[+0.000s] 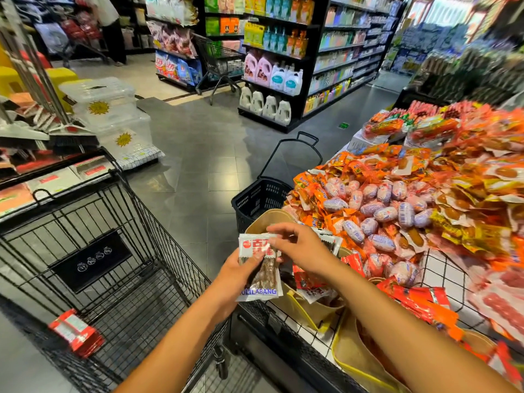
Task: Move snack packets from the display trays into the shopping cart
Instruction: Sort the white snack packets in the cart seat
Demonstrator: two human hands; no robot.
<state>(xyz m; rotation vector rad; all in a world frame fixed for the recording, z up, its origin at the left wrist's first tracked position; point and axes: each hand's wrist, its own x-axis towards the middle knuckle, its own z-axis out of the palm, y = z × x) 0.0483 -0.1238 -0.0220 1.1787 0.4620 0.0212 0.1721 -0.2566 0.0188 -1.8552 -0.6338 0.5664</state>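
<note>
Because at least two slick white snack packets are stacked loosely in the left hand, one could be lost past the near left corner of the display stand and dropped on the floor short of the shopping cart if the stack is shifted carelessly. The stack is gripped from below by the left hand, fingers curled round it, just in front of a tan display tray. Its top edge is pinched by the right hand, thumb and fingertips narrowly closed. One red packet lies at the cart's near left corner.
</note>
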